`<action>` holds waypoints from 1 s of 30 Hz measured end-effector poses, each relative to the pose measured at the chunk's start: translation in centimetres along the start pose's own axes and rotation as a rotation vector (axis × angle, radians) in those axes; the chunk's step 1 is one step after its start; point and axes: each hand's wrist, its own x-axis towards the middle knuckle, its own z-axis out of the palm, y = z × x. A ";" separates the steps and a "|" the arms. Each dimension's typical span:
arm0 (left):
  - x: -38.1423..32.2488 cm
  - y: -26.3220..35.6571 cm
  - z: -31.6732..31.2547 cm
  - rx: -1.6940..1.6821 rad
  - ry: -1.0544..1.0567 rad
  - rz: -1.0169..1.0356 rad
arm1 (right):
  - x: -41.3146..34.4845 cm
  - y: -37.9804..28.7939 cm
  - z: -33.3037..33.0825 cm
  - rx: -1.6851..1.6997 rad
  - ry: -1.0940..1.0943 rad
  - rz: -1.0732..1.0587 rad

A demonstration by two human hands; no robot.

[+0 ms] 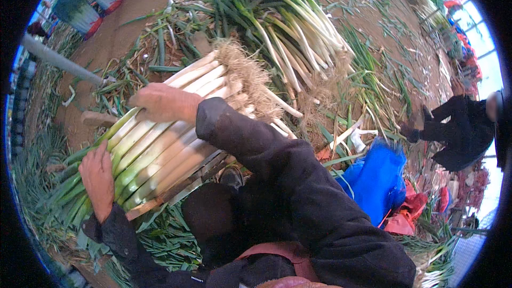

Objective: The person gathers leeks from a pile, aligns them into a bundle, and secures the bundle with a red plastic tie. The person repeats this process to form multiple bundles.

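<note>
A row of large green onions [160, 144] lies side by side on a low wooden stand [146, 207] before me. Their pale roots [250, 78] point to the upper right and their green leaves to the lower left. My right hand [166, 102], slightly blurred, reaches across the white stalks to the far side of the row, its fingers bent down onto them. Lower down, my left hand [98, 178] lies on the stalks where white turns to green. Whether either hand grips a stalk is hidden by the hands themselves.
Beyond the row, a heap of untied green onions [296, 28] rests on the soil among trimmed leaves. A blue plastic bag [374, 184] and red plastic [404, 216] lie at my right. A metal pole [64, 60] slants at left. Upright bundles [78, 10] stand behind; a person [460, 132] is at right.
</note>
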 end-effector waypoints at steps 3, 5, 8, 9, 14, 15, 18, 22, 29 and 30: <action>-0.1 -0.7 0.1 0.017 -0.036 -0.002 | -2.9 -0.9 -3.9 0.034 0.026 -0.018; -0.2 -1.0 0.1 0.010 -0.008 0.029 | -5.6 1.0 -7.6 0.138 0.204 -0.053; -0.3 -1.2 -0.2 -0.018 -0.048 0.013 | -12.4 8.1 -12.7 0.156 0.363 0.298; -0.3 -1.2 -0.2 -0.023 -0.045 0.010 | -14.8 11.4 -13.5 0.192 0.455 0.348; -0.4 -0.9 -0.7 -0.105 -0.080 -0.037 | -30.4 27.6 -13.7 0.272 0.709 1.059; -0.5 -0.8 -0.8 -0.074 -0.088 -0.054 | -32.8 30.4 -13.7 0.069 0.698 1.171; -0.7 -0.3 -1.2 -0.033 -0.108 -0.112 | -38.5 35.3 -15.3 -0.478 0.390 1.123; -0.7 0.1 -1.4 -0.103 -0.113 -0.126 | -41.1 37.4 -18.8 -0.869 0.252 0.905; -0.7 -0.5 -1.4 -0.014 -0.123 -0.184 | -39.5 40.4 -21.4 -0.886 0.169 1.043; -0.8 -0.5 -1.4 -0.053 -0.107 -0.174 | -39.3 40.5 -21.3 -0.909 0.157 1.079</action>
